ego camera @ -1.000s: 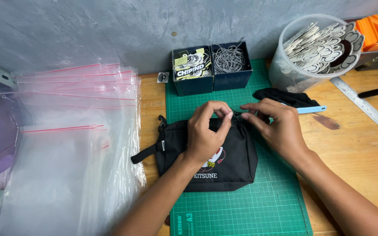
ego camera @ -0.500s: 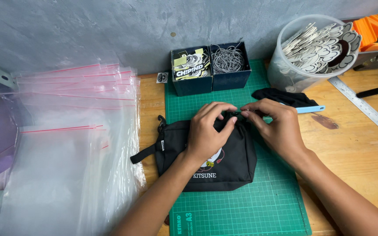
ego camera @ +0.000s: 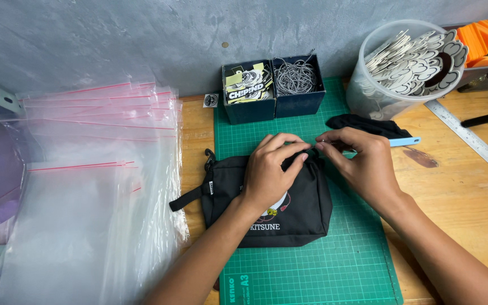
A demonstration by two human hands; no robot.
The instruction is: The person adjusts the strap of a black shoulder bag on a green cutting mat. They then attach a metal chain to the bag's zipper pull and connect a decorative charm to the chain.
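Note:
A black fabric pouch (ego camera: 289, 217) with a printed emblem and a side strap lies on the green cutting mat (ego camera: 334, 271). My left hand (ego camera: 272, 169) rests on its upper edge, fingers curled around the fabric at the top. My right hand (ego camera: 362, 166) pinches something small and thin, perhaps a bead chain or the zipper pull, at the pouch's top right corner, thumb and forefinger meeting just beside my left fingertips. What sits between the fingers is too small to make out.
A stack of clear zip bags (ego camera: 86, 186) with red seals covers the left side. Two dark blue boxes hold printed tags (ego camera: 248, 90) and bead chains (ego camera: 296, 79). A clear tub of cut-out tags (ego camera: 408, 65), a black cloth (ego camera: 365, 125), a metal ruler (ego camera: 470, 141) lie right.
Both hands stayed at the pouch's top edge. The fingertips have drawn closer together at the top right corner, and the pouch shifted slightly.

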